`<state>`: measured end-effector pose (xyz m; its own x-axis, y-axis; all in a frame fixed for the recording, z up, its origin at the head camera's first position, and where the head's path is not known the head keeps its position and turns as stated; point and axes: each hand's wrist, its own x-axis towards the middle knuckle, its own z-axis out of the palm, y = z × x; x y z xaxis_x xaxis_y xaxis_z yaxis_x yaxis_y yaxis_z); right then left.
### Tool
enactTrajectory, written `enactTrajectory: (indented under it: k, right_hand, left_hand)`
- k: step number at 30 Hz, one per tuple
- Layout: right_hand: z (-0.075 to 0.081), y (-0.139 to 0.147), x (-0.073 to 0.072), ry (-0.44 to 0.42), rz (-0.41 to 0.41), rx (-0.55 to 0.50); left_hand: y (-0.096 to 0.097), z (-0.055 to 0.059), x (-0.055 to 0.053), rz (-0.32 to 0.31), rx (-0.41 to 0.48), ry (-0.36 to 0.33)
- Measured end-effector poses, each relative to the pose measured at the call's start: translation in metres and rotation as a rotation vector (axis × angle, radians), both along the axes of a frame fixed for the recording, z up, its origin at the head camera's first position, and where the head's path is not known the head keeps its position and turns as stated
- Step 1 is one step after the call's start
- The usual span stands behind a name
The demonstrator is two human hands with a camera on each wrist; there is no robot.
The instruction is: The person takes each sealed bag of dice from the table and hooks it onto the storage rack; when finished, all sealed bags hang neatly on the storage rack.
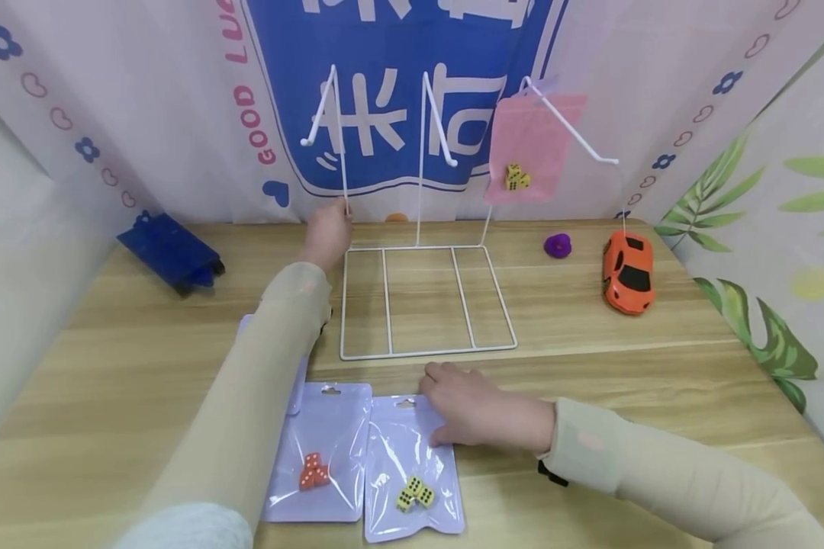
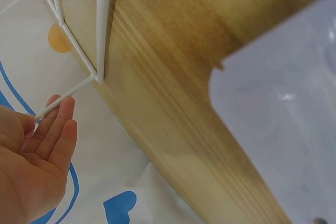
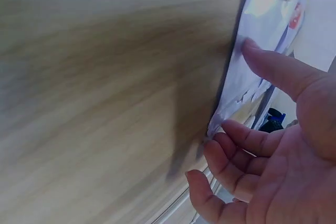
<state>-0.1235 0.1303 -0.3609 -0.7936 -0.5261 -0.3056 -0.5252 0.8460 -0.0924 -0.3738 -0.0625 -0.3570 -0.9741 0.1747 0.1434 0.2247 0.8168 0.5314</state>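
At the back of the table stands a white wire display rack [image 1: 429, 353] with three hooks. My left hand [image 1: 328, 231] pinches its left upright wire between thumb and fingers, as the left wrist view shows. A pink zip bag [image 1: 535, 137] with yellow dice hangs from the right hook. My right hand [image 1: 477, 408] rests at the upper right corner of a lilac zip bag [image 1: 401, 442] holding yellow dice; thumb and fingertips touch it, apart from each other. Beside it lies another lilac zip bag [image 1: 336, 419] with red dice.
Under my left forearm, one more lilac bag [image 1: 297, 389] shows partly. A dark blue toy vehicle [image 1: 172, 252] is at the back left. To the rack's right are a small purple object [image 1: 558, 245] and an orange toy car [image 1: 629, 273]. A printed curtain [image 1: 199, 114] hangs behind.
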Motion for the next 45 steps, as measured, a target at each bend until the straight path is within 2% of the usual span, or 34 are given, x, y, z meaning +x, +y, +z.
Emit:
enactTrajectory:
  k: [9,13,18,23,27,31,35,41,45]
  right_hand:
    - [0.004,-0.004,-0.003,-0.083,-0.024,-0.028]
    - [0.005,-0.005,-0.003,-0.084,-0.018,-0.042]
    - [0.006,-0.007,-0.003,-0.066,-0.019,-0.008]
    - [0.006,-0.008,-0.004,-0.099,-0.006,-0.021]
    - [0.004,-0.006,-0.004,-0.164,-0.015,-0.107]
    - [0.003,0.0,-0.003,-0.239,-0.098,-0.214]
    - [0.002,0.011,-0.002,-0.278,-0.145,-0.32]
    - [0.005,0.036,-0.007,-0.252,-0.093,-0.511]
    - [0.016,0.055,-0.007,-0.254,-0.035,-0.632]
  left_hand:
    - [-0.001,-0.002,-0.001,-0.003,-0.009,0.019]
    - [-0.002,-0.002,-0.001,-0.001,-0.017,0.031]
    - [0.0,-0.001,-0.001,-0.001,-0.014,0.022]
    - [0.001,-0.001,-0.002,-0.005,-0.011,0.01]
    - [0.0,-0.002,-0.002,-0.001,-0.01,-0.002]
    - [-0.001,-0.003,-0.002,0.002,-0.014,0.007]
    - [0.0,-0.002,-0.002,-0.005,-0.016,0.028]
    - [-0.001,-0.003,-0.002,-0.001,-0.006,0.013]
    - [-0.001,-0.002,0.0,-0.004,-0.009,0.011]
